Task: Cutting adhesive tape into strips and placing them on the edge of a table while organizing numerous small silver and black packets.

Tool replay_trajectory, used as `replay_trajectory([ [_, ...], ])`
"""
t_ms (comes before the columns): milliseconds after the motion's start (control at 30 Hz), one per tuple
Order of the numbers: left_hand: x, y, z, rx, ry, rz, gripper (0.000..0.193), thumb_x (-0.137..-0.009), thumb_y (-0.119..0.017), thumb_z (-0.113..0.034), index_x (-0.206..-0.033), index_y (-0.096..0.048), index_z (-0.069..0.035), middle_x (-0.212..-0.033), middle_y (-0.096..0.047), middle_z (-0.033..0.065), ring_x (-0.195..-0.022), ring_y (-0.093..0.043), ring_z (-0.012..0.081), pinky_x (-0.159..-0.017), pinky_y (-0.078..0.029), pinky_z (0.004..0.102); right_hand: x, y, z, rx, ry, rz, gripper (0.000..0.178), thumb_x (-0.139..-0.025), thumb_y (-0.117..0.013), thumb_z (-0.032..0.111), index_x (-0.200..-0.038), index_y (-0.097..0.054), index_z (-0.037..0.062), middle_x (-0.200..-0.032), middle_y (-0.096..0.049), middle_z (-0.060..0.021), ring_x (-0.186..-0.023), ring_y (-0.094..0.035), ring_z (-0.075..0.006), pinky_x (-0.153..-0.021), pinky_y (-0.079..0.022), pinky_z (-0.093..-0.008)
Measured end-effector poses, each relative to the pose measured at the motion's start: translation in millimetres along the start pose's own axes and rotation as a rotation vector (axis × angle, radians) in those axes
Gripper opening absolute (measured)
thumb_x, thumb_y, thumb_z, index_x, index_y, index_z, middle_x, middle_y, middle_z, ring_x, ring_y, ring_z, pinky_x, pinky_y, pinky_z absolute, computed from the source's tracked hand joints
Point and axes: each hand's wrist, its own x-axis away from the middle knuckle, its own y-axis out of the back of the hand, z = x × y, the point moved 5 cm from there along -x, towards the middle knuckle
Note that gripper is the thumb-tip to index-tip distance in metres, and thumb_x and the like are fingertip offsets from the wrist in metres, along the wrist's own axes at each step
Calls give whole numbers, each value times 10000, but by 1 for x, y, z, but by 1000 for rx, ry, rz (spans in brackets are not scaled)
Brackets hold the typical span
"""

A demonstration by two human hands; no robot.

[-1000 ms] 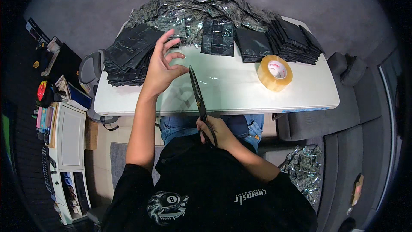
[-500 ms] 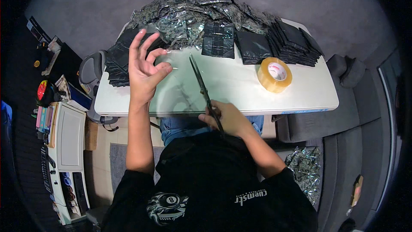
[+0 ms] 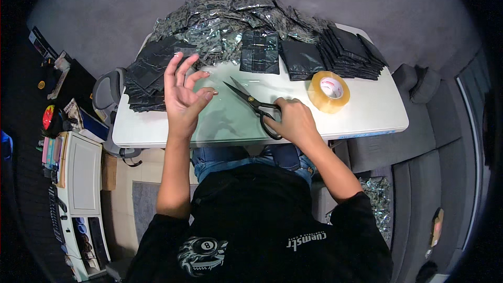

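My right hand (image 3: 296, 120) is closed round the handles of black scissors (image 3: 251, 99). Their blades are spread and point left over the table. Raised on the left is my left hand (image 3: 183, 91), its thumb and index finger set a little apart and the other fingers extended. Faint glints at those two fingertips look like the edges of a strip of clear tape; most of it is too transparent to make out. A large roll of clear tape (image 3: 345, 94) rests on the table right of my right hand.
Black flat packages lie in a left stack (image 3: 144, 81) and a right stack (image 3: 348, 55) on the white table (image 3: 367, 110). One taped black package (image 3: 259, 52) lies between them. Behind is a heap of camouflage-patterned packs in clear wrap (image 3: 230, 8). A grey sofa (image 3: 435, 131) stands right.
My right hand has moved forward and right, and the scissors have swung left with their blades now spread. My left hand has shifted slightly nearer and right.
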Motion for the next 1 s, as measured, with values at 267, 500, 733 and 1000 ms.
replay_trajectory([
  [267,-2,-35,7,77,-23,61,1001,-812,-770,67,-1602,-187,-127,-1566,-348,231,-1210,-567,263,-891,-614,431,5,1,-4,-16,102,-118,450,-793,-836,308,-1064,-722,-32,-918,-673,-214,-899,-683,-389,-796,-567,-457],
  [500,-4,-82,25,98,21,129,1012,-822,-787,30,-1603,-166,-139,-1574,-331,223,-1220,-548,271,-884,-612,424,30,20,-19,-858,-24,-186,226,-908,-709,-26,-1131,-689,2,-1079,-691,-74,-996,-684,-134,-784,-569,-267],
  [733,-5,-161,48,56,32,277,1034,-823,-782,28,-1606,-126,-134,-1585,-305,245,-1209,-559,270,-862,-611,405,57,26,-37,-1511,-124,-419,214,-924,-750,20,-1122,-669,3,-1019,-719,-57,-919,-687,-108,-756,-564,-237],
  [1000,-7,-245,83,111,93,439,1027,-804,-750,91,-1597,-137,-135,-1581,-290,235,-1182,-550,255,-858,-613,392,94,48,-107,-1491,-288,-560,68,-939,-708,-28,-1002,-686,-34,-953,-709,-76,-835,-686,-122,-745,-598,-257],
])
